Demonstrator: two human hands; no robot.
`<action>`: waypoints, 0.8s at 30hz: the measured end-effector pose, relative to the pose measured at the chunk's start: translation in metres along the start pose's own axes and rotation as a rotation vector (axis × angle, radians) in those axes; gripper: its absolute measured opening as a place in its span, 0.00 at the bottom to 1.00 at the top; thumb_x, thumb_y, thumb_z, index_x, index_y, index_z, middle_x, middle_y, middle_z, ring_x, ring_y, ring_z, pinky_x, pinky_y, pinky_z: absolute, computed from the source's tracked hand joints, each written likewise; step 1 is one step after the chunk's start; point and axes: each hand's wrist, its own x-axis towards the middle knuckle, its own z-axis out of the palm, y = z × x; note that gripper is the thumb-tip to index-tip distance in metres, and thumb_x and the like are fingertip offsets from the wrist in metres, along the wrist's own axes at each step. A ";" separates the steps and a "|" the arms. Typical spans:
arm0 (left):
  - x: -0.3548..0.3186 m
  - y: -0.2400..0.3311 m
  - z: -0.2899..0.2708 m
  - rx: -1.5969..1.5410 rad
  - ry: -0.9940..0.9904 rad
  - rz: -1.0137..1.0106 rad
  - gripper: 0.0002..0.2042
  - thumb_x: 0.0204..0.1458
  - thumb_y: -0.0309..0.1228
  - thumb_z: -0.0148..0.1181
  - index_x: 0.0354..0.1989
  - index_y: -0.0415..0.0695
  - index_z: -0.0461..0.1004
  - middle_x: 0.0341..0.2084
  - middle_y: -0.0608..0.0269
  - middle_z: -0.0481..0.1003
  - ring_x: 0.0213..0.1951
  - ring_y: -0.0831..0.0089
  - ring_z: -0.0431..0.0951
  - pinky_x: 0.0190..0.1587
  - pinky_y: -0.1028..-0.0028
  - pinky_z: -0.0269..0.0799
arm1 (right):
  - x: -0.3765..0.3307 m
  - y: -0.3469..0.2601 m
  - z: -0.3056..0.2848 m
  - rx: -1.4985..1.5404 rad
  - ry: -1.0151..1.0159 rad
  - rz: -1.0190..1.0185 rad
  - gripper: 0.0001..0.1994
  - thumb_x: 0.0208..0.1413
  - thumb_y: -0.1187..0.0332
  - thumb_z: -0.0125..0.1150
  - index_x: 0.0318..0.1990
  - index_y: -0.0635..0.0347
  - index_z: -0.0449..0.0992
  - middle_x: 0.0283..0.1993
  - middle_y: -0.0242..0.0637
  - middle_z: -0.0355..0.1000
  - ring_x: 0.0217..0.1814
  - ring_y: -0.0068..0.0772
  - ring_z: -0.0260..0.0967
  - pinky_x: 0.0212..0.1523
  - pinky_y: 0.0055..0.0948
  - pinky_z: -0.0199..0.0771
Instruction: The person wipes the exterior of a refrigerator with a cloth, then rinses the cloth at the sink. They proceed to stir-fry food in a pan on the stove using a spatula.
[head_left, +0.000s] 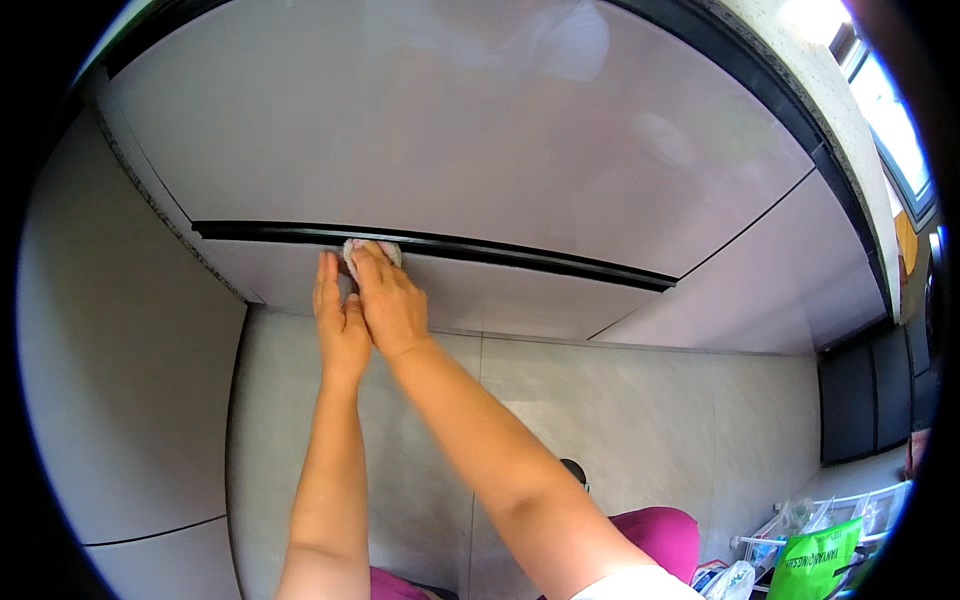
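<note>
My right hand [391, 303] presses a pale cloth [394, 251] with pinkish patches against the lower edge of a long black handle strip [480, 250]. The strip runs across the glossy light drawer fronts [450, 130]. Most of the cloth is hidden under my right fingers. Close beside it, my left hand [340, 325] is held with its fingers stretched out along the lower drawer front [490, 297]. Its thumb side is next to my right hand, and I see nothing held in it.
Tall grey cabinet panels [130, 350] stand at the left. A speckled countertop [840, 110] curves along the upper right. At the lower right, a white rack [870, 505] holds plastic bags, and a bright green bag [815, 560] is there. Grey floor tiles [620, 410] lie below.
</note>
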 end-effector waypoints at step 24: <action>0.002 -0.028 -0.026 -0.149 0.095 -0.216 0.20 0.57 0.20 0.43 0.59 0.37 0.62 0.63 0.50 0.57 0.65 0.58 0.56 0.63 0.67 0.54 | -0.007 0.010 0.007 -0.230 0.175 -0.145 0.20 0.44 0.75 0.56 0.49 0.56 0.72 0.54 0.35 0.69 0.48 0.39 0.71 0.39 0.32 0.77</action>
